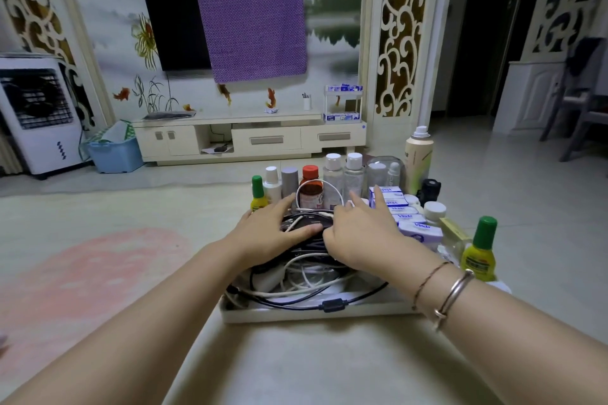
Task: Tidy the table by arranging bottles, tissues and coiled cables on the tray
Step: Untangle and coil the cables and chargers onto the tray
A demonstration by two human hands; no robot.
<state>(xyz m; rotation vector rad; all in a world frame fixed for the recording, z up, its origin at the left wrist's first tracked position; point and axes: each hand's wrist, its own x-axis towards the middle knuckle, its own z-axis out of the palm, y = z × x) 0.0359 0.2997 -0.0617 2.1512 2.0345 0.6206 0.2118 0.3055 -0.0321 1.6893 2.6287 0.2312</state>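
Nearest me, the cream tray (316,314) sits on the counter (296,371), piled with coiled cables (296,279), black and white. My left hand (276,230) lies flat on top of the pile, fingers extended; my right hand (358,233) rests beside it with fingers spread, gripping nothing. Along the tray's far edge stands a row of bottles (332,174). To the right lie tissue packs (408,217), and a green-capped yellow bottle (480,250) stands near right.
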